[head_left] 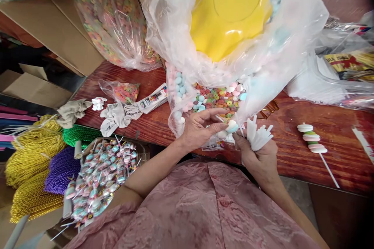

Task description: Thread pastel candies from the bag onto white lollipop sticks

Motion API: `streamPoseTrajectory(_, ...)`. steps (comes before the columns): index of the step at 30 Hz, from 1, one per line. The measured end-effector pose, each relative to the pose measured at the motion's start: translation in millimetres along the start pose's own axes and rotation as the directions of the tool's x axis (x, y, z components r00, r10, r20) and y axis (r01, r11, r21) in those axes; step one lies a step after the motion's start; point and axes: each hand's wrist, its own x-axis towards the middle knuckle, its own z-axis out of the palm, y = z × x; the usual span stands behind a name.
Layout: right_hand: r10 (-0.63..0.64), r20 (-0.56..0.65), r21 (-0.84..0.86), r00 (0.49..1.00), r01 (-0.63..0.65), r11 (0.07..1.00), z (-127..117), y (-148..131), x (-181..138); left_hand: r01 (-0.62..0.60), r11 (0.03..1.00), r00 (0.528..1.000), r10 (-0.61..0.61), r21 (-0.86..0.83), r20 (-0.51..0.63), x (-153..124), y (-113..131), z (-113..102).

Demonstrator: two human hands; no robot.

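Observation:
My left hand [204, 126] pinches a white and pale-blue round sweet [232, 126] between thumb and fingers. Close beside it, my right hand [258, 157] is closed around a bundle of thin white sticks [258, 134], with one stick pointing up near the sweet. Whether that stick has entered the sweet cannot be made out. Just beyond my hands lie loose ring-shaped gummies [217, 99] and pastel sweets [201, 99], partly under the clear plastic bag [280, 62]. On the right, a finished-looking skewer [311, 138] of stacked white, green and pink pieces lies on the table.
A yellow bowl [230, 11] sits upside down on the bag. Left are a big bag of gummies [117, 27], a small gummy bag [125, 92], gloves [115, 118] and a container of wrapped skewers [102, 175]. Packaging bags [336, 74] lie right on the red wooden table [295, 155].

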Motion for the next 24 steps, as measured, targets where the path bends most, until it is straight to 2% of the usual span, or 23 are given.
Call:
streamPoseTrajectory(4,-0.057,0.049,-0.054,0.997,0.059,0.997,-1.4,1.3,2.0,0.008,1.0,0.999,-0.008,0.005,0.033,-4.9,-8.3,-6.8)
streamPoseTrajectory(6,-0.04,0.018,-0.075,0.999,0.042,0.996,-6.6,7.8,1.6,-0.029,0.991,1.0,0.028,0.131,0.007,-8.8,-11.4,-20.9)
streamPoseTrajectory(7,-0.017,-0.018,-0.085,1.0,0.015,0.996,-10.4,12.3,1.1,-0.06,0.965,0.998,0.059,0.254,0.01,-11.7,-13.2,-29.5)
streamPoseTrajectory(9,0.044,-0.096,-0.094,0.994,-0.053,0.994,-18.8,21.8,-0.7,-0.144,0.816,0.989,0.108,0.56,0.096,-19.4,-18.2,-46.1)
streamPoseTrajectory(11,0.091,-0.136,-0.088,0.987,-0.104,0.991,-24.6,28.7,-3.6,-0.248,0.571,0.965,0.077,0.782,0.25,-28.7,-23.8,-56.8)
streamPoseTrajectory(13,0.109,-0.119,-0.079,0.987,-0.119,0.99,-25.4,30.7,-7.6,-0.324,0.386,0.94,0.024,0.864,0.341,-36.9,-27.9,-59.4)
streamPoseTrajectory(15,0.113,-0.083,-0.071,0.99,-0.119,0.99,-22.2,28.7,-12.0,-0.338,0.296,0.937,0.014,0.894,0.35,-41.8,-28.9,-56.0)
streamPoseTrajectory(20,0.134,-0.035,-0.05,0.99,-0.135,0.99,-15.2,25.1,-17.8,-0.375,0.207,0.926,0.036,0.903,0.376,-39.6,-26.6,-43.7)
streamPoseTrajectory(22,0.134,-0.046,-0.042,0.99,-0.136,0.99,-15.6,26.8,-18.1,-0.386,0.21,0.922,0.05,0.898,0.385,-37.2,-28.2,-40.6)
streamPoseTrajectory(24,0.127,-0.049,-0.032,0.991,-0.128,0.991,-16.4,28.0,-17.9,-0.36,0.256,0.932,0.072,0.897,0.354,-36.2,-30.1,-37.4)
